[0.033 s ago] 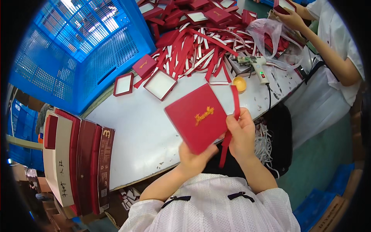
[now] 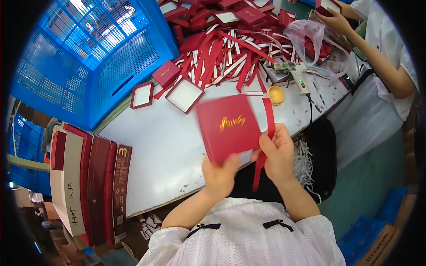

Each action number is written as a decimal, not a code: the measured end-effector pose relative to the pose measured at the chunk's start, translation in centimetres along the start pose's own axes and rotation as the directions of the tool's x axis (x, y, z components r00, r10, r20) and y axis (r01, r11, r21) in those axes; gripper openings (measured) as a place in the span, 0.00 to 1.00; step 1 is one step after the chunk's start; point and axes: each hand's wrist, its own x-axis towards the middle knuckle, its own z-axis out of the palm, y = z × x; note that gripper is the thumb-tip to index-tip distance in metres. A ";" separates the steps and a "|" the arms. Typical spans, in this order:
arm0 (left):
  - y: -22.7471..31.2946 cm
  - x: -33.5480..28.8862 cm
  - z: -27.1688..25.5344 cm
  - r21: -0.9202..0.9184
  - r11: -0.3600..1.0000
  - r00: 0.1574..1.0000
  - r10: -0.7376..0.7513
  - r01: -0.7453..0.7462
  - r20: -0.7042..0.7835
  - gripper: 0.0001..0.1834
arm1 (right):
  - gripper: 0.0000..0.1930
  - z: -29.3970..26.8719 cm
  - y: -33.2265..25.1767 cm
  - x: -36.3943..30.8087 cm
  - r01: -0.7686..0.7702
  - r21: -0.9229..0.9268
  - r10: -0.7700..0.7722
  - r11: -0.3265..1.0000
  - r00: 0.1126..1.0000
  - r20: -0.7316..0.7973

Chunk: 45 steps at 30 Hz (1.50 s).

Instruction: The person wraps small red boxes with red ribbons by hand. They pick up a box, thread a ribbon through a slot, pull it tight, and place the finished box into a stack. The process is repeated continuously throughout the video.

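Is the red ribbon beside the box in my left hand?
No, the right hand holds the red ribbon, while the left hand grips the red square box.

Bright light; glare through blue crate [image 2: 133, 62]; red box [image 2: 228, 133] blurred; edges bent, corners black.

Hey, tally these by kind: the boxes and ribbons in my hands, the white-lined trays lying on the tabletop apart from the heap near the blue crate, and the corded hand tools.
Red box, in the left hand: 1
Red ribbon, in the right hand: 1
White-lined trays near the blue crate: 2
Corded hand tool: 1
Total: 5
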 end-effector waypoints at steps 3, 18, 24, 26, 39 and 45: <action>0.8 2.1 0.3 -0.423 0.890 0.981 -0.194 0.170 -0.013 0.14 | 0.04 -2.4 -1.7 -0.8 -0.013 -0.046 0.022 0.999 0.982 0.189; 1.9 1.6 0.4 -0.466 0.829 0.951 -0.267 0.309 0.155 0.16 | 0.07 -1.1 -3.7 -1.3 0.432 -0.544 -0.179 0.720 0.872 0.456; 1.0 1.3 0.2 -0.219 0.962 0.984 -0.143 0.164 0.111 0.11 | 0.07 -1.1 -3.9 -1.2 0.439 -0.566 -0.162 0.698 0.867 0.472; 1.2 1.6 0.4 -0.249 0.948 0.980 -0.196 0.197 0.032 0.11 | 0.06 -0.8 -3.8 -1.1 0.444 -0.573 -0.173 0.689 0.868 0.465; 1.8 2.1 -0.1 -0.427 0.860 0.941 -0.335 0.281 -0.056 0.09 | 0.04 -1.6 -3.5 -0.2 0.302 -0.690 -0.022 0.658 0.923 0.383; 1.7 2.7 -3.7 -0.880 0.395 0.901 -0.426 0.263 0.078 0.12 | 0.06 -4.2 -3.9 0.1 0.262 -0.567 -0.094 0.781 0.947 0.308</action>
